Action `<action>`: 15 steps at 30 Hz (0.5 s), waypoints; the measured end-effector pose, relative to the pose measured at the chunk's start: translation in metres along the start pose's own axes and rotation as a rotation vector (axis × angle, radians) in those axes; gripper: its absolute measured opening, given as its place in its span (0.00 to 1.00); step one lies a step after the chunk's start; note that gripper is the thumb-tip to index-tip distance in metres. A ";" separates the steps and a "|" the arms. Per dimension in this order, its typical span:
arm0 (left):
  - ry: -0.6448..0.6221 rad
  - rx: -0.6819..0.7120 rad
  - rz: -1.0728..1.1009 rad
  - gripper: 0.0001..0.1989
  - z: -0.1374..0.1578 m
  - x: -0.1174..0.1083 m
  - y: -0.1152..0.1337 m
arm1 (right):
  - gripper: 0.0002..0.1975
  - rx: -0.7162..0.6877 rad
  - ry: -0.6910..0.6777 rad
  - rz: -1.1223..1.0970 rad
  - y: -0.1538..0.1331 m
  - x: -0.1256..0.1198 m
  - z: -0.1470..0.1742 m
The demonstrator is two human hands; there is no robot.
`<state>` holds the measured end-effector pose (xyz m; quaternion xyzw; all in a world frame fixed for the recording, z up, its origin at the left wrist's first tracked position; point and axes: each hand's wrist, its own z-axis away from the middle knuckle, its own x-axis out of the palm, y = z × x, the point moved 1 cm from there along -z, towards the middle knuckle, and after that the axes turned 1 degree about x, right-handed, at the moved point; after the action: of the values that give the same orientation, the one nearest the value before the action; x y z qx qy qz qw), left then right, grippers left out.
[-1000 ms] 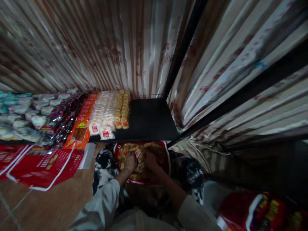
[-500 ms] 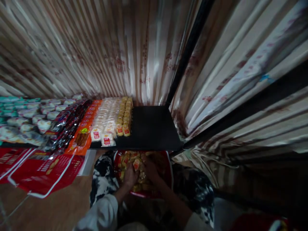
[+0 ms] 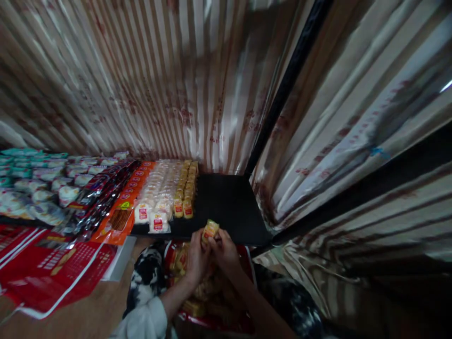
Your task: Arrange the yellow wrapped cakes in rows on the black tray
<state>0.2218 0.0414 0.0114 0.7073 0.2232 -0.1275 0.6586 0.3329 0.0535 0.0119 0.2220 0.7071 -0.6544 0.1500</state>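
While the left hand (image 3: pixel 197 257) pinches a small yellow snack (image 3: pixel 211 229), the right hand (image 3: pixel 226 253) pinches it too | snack: low middle of the frame, by the black shelf (image 3: pixel 229 197) | red bag (image 3: pixel 170 255) with more snacks (image 3: pixel 193 308): bottom middle | I see yellow packs (image 3: pixel 186 188) and white packs (image 3: pixel 158 188), left of centre

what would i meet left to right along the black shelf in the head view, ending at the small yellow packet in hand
white plastic packets, dark shiny plastic packets, flat orange plastic packet, white clear-wrapped packets, yellow red-labelled packets in rows, handheld yellow packet
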 end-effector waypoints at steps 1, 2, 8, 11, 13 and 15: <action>0.014 0.019 0.020 0.17 -0.012 0.003 0.008 | 0.10 0.003 0.032 -0.008 -0.003 -0.003 -0.015; 0.038 0.038 0.037 0.18 -0.025 0.006 0.015 | 0.12 0.003 0.057 -0.025 -0.006 -0.006 -0.030; 0.224 -0.084 0.126 0.21 -0.107 0.038 0.041 | 0.19 0.035 0.127 -0.163 -0.010 -0.005 -0.137; 0.284 -0.154 0.165 0.17 -0.152 0.058 0.041 | 0.13 0.044 0.168 -0.109 -0.005 0.001 -0.187; 0.305 -0.167 0.153 0.14 -0.181 0.070 0.036 | 0.12 0.039 0.167 -0.083 0.000 0.006 -0.215; 0.300 -0.127 0.050 0.14 -0.208 0.079 0.028 | 0.10 0.030 0.147 -0.075 0.006 0.012 -0.239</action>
<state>0.2802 0.2583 0.0188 0.6806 0.3092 0.0103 0.6641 0.3445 0.2925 0.0246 0.2448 0.7140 -0.6522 0.0696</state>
